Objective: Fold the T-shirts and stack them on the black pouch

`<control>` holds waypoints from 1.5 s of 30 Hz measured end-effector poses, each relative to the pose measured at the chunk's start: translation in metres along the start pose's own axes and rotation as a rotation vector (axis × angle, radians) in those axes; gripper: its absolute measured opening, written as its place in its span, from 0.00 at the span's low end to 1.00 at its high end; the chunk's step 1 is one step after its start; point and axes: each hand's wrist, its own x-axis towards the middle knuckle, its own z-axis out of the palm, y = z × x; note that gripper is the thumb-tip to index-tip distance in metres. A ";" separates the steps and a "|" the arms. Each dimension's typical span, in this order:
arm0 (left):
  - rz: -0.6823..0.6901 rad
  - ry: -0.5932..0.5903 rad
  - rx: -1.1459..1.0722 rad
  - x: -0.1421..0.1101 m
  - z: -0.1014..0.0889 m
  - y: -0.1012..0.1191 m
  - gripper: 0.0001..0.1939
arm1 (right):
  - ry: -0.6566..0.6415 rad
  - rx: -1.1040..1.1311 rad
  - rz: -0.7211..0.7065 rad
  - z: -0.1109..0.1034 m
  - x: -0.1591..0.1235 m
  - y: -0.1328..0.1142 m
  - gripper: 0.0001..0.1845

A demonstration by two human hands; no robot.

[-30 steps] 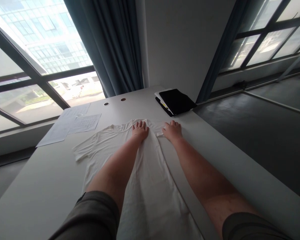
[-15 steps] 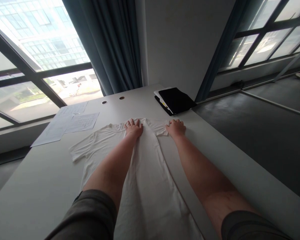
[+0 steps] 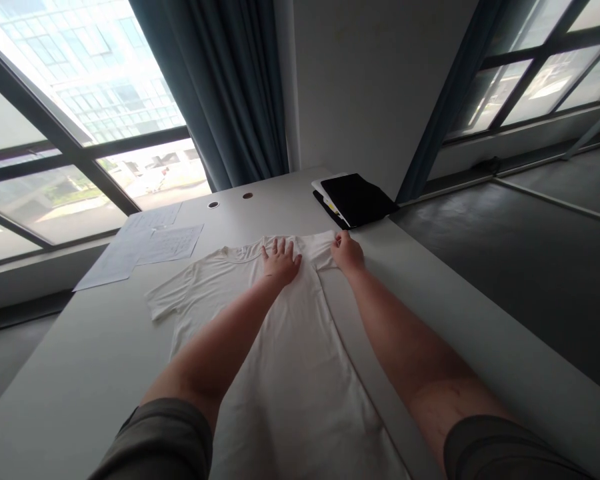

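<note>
A white T-shirt (image 3: 300,373) lies spread on the white table (image 3: 95,373), its collar at the far end and its body running toward me. My left hand (image 3: 281,261) rests on the shirt just right of the collar, palm down with fingers spread. At the right sleeve, my right hand (image 3: 347,253) is closed, pinching the sleeve's outer edge between thumb and fingers. The left sleeve lies out flat on the table, with light creases around the shoulder. My forearms cover parts of the shirt.
Behind the right sleeve lies a black folder (image 3: 357,200) with white papers in it. Printed sheets (image 3: 170,241) lie at the table's far left, near two round cable holes (image 3: 248,196). A dark curtain (image 3: 230,93) and a wall stand behind the table.
My left hand has slid slightly right along the shirt's shoulder. The right hand has shifted a little inward and away from me, and the sleeve it grips has straightened out. The view has turned slightly.
</note>
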 end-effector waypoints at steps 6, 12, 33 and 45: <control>-0.036 -0.144 -0.021 -0.042 -0.018 -0.005 0.34 | 0.002 0.128 -0.169 -0.002 -0.006 -0.005 0.23; -0.098 -0.032 -0.034 -0.130 -0.037 -0.116 0.31 | 0.001 0.117 -0.299 -0.002 -0.008 -0.010 0.24; -0.651 0.100 -0.005 -0.243 -0.018 -0.294 0.33 | -0.388 -0.225 -0.737 0.010 -0.063 -0.076 0.34; -0.658 0.111 0.013 -0.244 -0.018 -0.293 0.33 | -0.488 -0.251 -0.815 0.035 -0.077 -0.077 0.38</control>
